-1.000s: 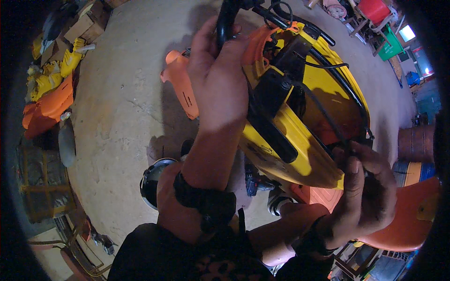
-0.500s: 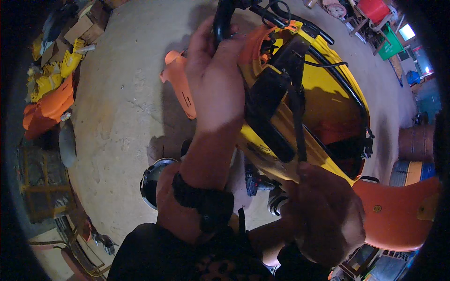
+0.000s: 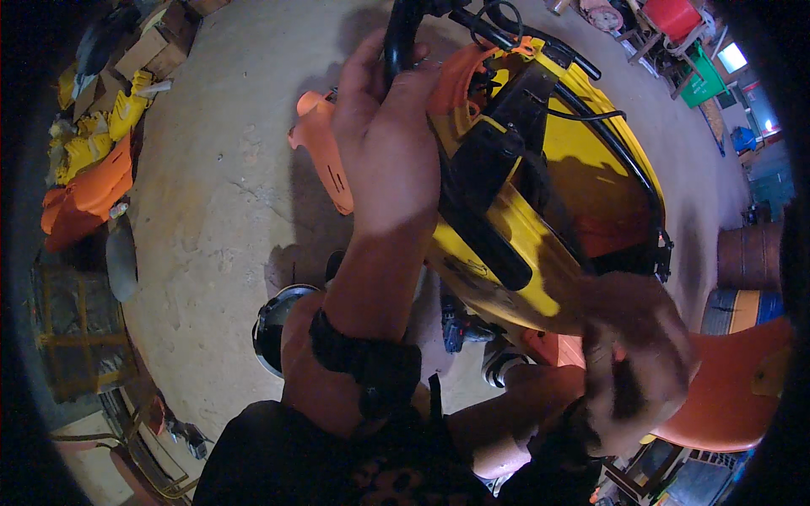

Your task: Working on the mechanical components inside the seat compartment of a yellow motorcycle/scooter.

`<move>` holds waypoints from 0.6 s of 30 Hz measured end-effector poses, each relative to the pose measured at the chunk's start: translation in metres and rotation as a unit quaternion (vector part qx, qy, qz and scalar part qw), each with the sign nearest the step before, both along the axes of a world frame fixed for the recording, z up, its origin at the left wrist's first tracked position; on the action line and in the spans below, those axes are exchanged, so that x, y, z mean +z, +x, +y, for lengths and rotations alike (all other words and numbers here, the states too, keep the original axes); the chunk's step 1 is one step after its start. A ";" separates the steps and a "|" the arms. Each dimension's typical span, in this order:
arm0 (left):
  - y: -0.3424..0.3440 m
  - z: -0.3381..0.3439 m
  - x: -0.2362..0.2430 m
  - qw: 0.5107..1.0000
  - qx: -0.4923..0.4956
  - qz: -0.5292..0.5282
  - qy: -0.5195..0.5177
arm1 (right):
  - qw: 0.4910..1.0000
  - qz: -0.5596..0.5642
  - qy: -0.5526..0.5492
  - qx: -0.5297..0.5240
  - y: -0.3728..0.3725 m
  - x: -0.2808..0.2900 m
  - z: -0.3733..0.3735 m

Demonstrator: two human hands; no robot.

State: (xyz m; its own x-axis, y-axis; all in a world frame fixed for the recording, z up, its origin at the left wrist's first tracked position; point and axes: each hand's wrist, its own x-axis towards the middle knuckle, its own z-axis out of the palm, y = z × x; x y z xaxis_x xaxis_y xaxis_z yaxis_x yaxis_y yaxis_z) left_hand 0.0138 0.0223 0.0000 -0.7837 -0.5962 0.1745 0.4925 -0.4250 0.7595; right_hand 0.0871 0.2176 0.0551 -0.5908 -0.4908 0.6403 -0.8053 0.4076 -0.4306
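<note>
Blurred and nearest of all, the right hand [image 3: 637, 363] sits low on the right with its fingers curled inward against the near lower edge of the yellow machine housing [image 3: 591, 185]; whether it pinches anything there, I cannot tell through the blur. Just behind it spreads an orange plastic panel [image 3: 730, 396], reaching off toward the right. To the left of the forearms, a round dark bowl-like thing with a shiny rim [image 3: 274, 325] rests on the concrete floor [image 3: 228, 169], and a small blue-black tool [image 3: 460, 329] lies in the shadow beneath the housing. A black wrist strap [image 3: 363, 363] rings the left forearm. Farther up, the left hand [image 3: 384, 143] is closed around a black tube handle [image 3: 398, 38], fingers wrapped over it, palm resting against the housing's orange-edged side. That housing stands tilted across the middle, yellow with black bars and a thin black cable over its face. Beside the left hand, on the floor, lies a loose orange cover piece [image 3: 325, 152]. Far left, a heap of orange and yellow parts [image 3: 93, 169] crowds the wall.
</note>
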 end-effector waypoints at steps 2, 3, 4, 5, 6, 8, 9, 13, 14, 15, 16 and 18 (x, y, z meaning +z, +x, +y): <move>0.001 -0.001 -0.003 1.000 0.002 0.000 0.000 | 0.996 -0.028 0.009 -0.082 0.001 0.004 0.001; 0.001 -0.001 -0.002 1.000 0.004 0.002 0.001 | 0.987 -0.036 0.039 -0.151 0.004 0.004 0.005; 0.002 0.000 0.000 1.000 0.007 0.004 0.001 | 0.984 -0.031 0.034 -0.170 0.001 0.002 0.007; 0.002 0.000 0.001 1.000 0.009 0.007 0.002 | 0.981 -0.026 0.028 -0.189 -0.005 0.002 0.008; -0.001 0.000 -0.001 1.000 0.013 0.005 -0.003 | 0.977 -0.021 0.026 -0.212 -0.012 0.001 0.007; -0.006 0.001 -0.003 1.000 0.019 0.003 -0.013 | 0.978 -0.029 0.032 -0.203 -0.022 0.002 0.009; -0.005 0.000 -0.002 1.000 0.024 -0.001 -0.020 | 0.980 -0.035 0.029 -0.193 -0.024 0.002 0.010; 0.001 -0.001 0.002 0.999 0.041 -0.011 -0.033 | 0.981 -0.081 -0.044 -0.169 -0.027 -0.001 0.014; 0.002 -0.001 0.002 0.998 0.044 -0.013 -0.032 | 0.978 -0.097 -0.064 -0.172 -0.027 -0.001 0.014; 0.000 0.000 0.000 0.999 0.040 -0.011 -0.028 | 0.974 -0.113 -0.083 -0.178 -0.027 -0.003 0.015; -0.001 0.001 -0.002 0.999 0.037 -0.008 -0.025 | 0.972 -0.108 -0.103 -0.179 -0.027 -0.004 0.016; -0.001 0.002 -0.003 0.998 0.054 -0.009 -0.043 | 0.968 -0.099 -0.145 -0.181 -0.030 -0.009 0.018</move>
